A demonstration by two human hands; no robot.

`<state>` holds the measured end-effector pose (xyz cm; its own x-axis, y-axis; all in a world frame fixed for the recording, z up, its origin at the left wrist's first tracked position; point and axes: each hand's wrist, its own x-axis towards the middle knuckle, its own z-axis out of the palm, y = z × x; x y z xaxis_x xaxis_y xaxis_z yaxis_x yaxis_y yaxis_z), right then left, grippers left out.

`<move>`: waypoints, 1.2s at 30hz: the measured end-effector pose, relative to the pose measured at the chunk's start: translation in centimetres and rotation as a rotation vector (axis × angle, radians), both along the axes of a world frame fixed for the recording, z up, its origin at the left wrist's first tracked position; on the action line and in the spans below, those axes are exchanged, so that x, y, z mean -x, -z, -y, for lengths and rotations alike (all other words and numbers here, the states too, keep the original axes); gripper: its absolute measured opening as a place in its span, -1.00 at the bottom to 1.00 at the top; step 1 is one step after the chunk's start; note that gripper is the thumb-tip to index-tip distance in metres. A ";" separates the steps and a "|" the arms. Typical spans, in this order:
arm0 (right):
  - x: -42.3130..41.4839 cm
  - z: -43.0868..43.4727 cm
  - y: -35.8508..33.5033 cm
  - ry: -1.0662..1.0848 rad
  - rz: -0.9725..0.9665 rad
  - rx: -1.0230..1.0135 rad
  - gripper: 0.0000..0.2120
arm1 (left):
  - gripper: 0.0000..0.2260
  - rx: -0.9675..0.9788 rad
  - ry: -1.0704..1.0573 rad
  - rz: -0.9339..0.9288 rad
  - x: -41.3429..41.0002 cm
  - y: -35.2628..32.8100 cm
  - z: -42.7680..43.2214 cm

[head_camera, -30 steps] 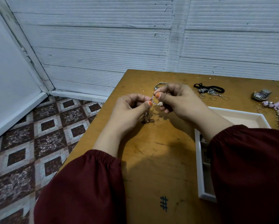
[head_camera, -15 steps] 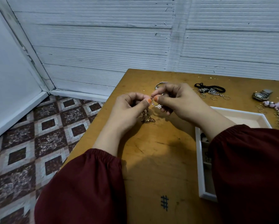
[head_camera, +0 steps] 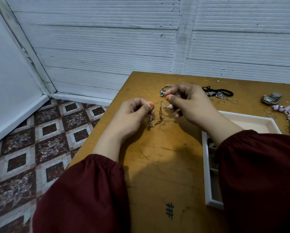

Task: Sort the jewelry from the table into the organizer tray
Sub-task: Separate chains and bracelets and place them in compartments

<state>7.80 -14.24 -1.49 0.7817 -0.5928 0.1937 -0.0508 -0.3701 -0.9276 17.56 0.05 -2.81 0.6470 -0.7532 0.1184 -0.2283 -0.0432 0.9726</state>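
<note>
Jewelry (head_camera: 218, 95) lies loose on the wooden table (head_camera: 157, 165) toward the upper right of the frame. The white organizer tray (head_camera: 206, 165) sits at the right edge, half hidden by a dark red sleeve (head_camera: 258, 182); its near compartments hold small dark pieces too dim to tell apart. At centre, the left hand (head_camera: 132, 115) pinches one end of a gold chain (head_camera: 157, 122), which sags between the hands. The right hand (head_camera: 191, 105) pinches a small silver ring (head_camera: 168, 107) where the chain's other end rises.

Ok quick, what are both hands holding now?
Left hand: pinching the gold chain.
Right hand: pinching a small silver piece.
</note>
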 end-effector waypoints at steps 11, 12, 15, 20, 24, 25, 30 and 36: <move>-0.1 -0.2 0.0 -0.053 0.064 0.025 -0.93 | -0.80 0.136 0.021 -0.279 0.2 -0.2 0.4; -0.1 -0.2 -0.1 -0.051 0.080 0.028 -0.93 | -0.79 0.139 0.031 -0.288 0.2 -0.2 0.4; -0.1 -0.2 -0.3 -0.059 0.125 0.035 -0.93 | -0.87 0.135 0.092 -0.307 0.4 -0.2 0.3; 0.0 -0.6 -0.5 -0.137 0.145 0.060 -0.86 | -0.73 0.065 0.215 -0.272 0.6 -0.3 0.0; 0.2 -0.8 -0.7 -0.152 0.147 0.064 -0.86 | -0.85 0.049 0.163 -0.267 0.6 -0.4 -0.1; 0.3 -0.7 -0.7 -0.148 0.142 0.068 -0.86 | -0.90 0.053 0.137 -0.263 0.6 -0.4 -0.1; 0.5 -0.4 -0.7 -0.112 0.076 0.217 -0.83 | -0.98 0.114 -0.015 -0.192 0.3 0.0 0.1; 0.5 -0.4 -0.6 -0.077 0.057 0.344 -0.80 | -0.94 0.175 -0.114 -0.091 0.1 0.4 0.4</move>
<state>7.28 -13.84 -0.86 0.8040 -0.4246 0.4162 0.0377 -0.6622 -0.7484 17.42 -0.32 -3.18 0.7406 -0.6479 0.1784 -0.1427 0.1078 0.9839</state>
